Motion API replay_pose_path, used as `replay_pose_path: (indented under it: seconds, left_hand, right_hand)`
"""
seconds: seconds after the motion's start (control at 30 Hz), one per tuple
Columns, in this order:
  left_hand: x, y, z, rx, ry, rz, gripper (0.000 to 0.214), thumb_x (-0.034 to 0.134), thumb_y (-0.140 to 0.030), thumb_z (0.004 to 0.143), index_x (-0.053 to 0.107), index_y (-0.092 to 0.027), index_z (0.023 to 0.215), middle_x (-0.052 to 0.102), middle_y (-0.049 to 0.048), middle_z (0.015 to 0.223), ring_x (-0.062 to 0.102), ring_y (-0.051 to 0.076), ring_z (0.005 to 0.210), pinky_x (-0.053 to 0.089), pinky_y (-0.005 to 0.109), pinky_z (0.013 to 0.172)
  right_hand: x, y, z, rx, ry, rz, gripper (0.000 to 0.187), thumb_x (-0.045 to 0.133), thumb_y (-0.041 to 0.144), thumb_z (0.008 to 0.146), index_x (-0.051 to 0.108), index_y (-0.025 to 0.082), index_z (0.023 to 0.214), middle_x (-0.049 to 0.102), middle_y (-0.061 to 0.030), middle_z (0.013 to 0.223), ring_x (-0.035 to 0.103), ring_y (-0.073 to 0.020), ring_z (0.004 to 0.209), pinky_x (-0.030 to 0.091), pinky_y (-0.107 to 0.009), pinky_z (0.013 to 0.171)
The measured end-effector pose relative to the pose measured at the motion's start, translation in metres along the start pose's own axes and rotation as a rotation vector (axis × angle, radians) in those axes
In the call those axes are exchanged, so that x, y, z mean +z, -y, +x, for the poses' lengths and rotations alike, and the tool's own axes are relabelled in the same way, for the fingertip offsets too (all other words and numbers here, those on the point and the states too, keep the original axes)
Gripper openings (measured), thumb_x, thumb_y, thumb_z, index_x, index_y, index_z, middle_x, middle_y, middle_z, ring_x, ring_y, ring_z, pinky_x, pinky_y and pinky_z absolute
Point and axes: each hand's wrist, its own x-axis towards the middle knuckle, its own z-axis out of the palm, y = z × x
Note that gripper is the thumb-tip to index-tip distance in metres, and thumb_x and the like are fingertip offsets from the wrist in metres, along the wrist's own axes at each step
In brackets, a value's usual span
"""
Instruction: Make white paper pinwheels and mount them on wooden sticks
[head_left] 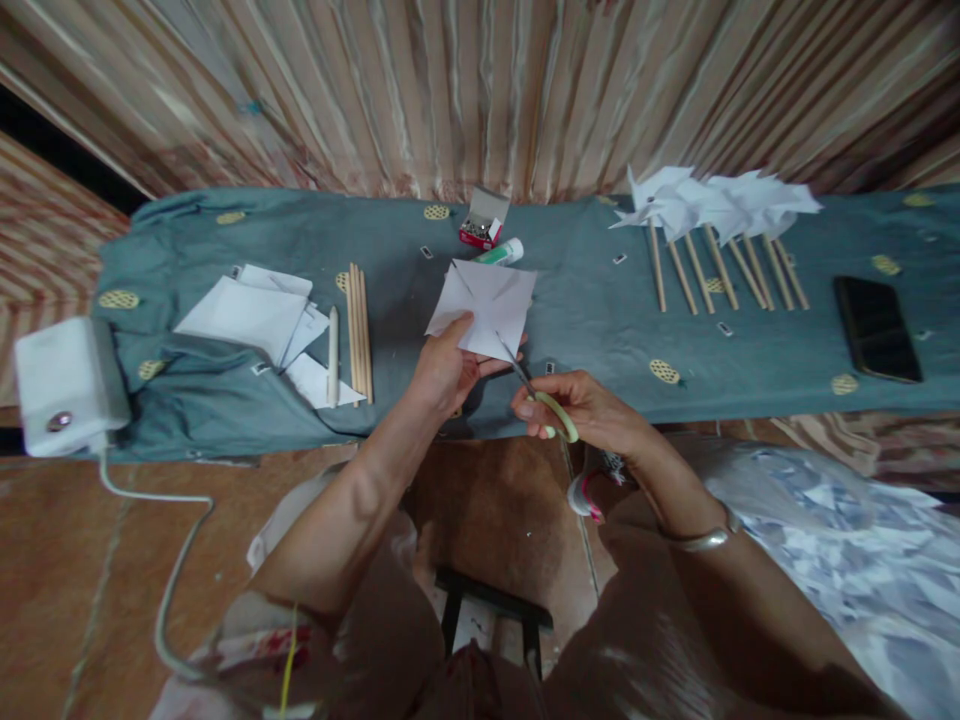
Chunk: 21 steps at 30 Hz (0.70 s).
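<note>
Closest in are the person's knees and two bare forearms, with a silver bangle [701, 540] on the right wrist. The left hand [442, 370] pinches a creased white paper square [484, 305], thumb on top and fingers clamped beneath, holding it over the middle of the near edge of the table [600, 330], which is draped in a blue-grey cloth. The right hand [592, 410] is closed through the green loops of the scissors [551, 405], whose blades meet the square's near corner; I cannot tell how far apart the blades are. Towards the table's left end lie a pile of white sheets [251, 315] and, just beside it, some wooden sticks [358, 330]. At the far edge sit an open pin box [482, 222] and a glue stick [501, 252]. A row of paper pinwheels [720, 205] lies at the far right, and a dark phone [876, 328] is near the right end
</note>
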Motion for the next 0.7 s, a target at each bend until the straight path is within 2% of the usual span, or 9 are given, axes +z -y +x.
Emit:
replay_pose_path:
  seconds: [0.43, 0.7]
  left_hand:
    - [0.0028, -0.0013, -0.0013, 0.005, -0.019, -0.016, 0.04, 0.048, -0.021, 0.093, 0.054, -0.013, 0.132, 0.076, 0.0124, 0.1, 0.073, 0.028, 0.097, 0.053, 0.05, 0.096]
    - [0.0016, -0.0006, -0.0002, 0.015, -0.018, -0.016, 0.04, 0.045, -0.022, 0.094, 0.052, -0.013, 0.133, 0.075, 0.0119, 0.103, 0.073, 0.026, 0.096, 0.052, 0.05, 0.097]
  right_hand:
    - [0.0, -0.0018, 0.0007, -0.002, -0.022, -0.001, 0.044, 0.074, 0.061, 0.071, 0.066, 0.018, 0.073, 0.058, 0.0034, 0.056, 0.048, -0.0077, 0.051, 0.035, -0.022, 0.049]
    - [0.0012, 0.0001, 0.0016, 0.01, -0.05, 0.001, 0.044, 0.077, 0.06, 0.067, 0.065, 0.017, 0.068, 0.057, 0.0039, 0.053, 0.047, -0.0073, 0.05, 0.035, -0.021, 0.049]
